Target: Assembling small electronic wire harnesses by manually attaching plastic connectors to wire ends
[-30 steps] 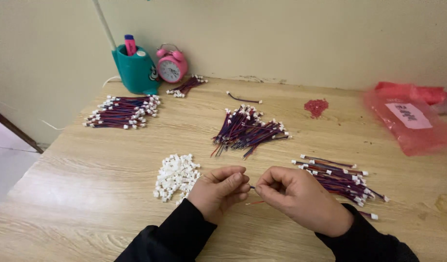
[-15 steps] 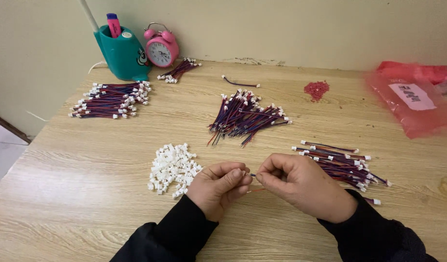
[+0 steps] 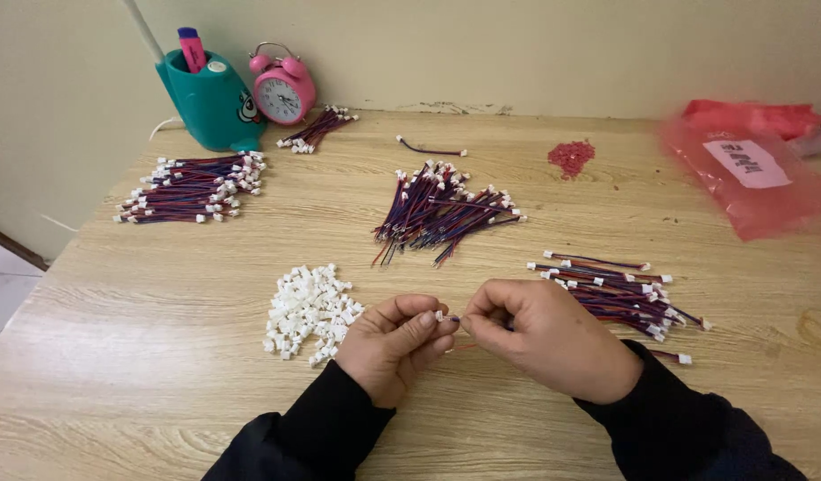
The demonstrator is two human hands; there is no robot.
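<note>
Home workbench: wooden table (image 3: 161, 294), wire bundles (image 3: 441, 209), alarm clock (image 3: 284, 89).

Wooden table (image 3: 143, 356), wire bundles (image 3: 441, 209), connectors (image 3: 308, 307)

Counts on the desk (image 3: 606, 214)

Four wire bundles (image 3: 192, 185), one loose wire (image 3: 431, 148), one connector heap (image 3: 308, 310), one clock (image 3: 284, 89), one red bag (image 3: 749, 183).

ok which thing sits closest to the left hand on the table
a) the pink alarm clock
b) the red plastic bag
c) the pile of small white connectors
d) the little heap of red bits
c: the pile of small white connectors lies just beside the left hand, while the pink alarm clock, the red plastic bag and the little heap of red bits all sit far back on the table.
</note>
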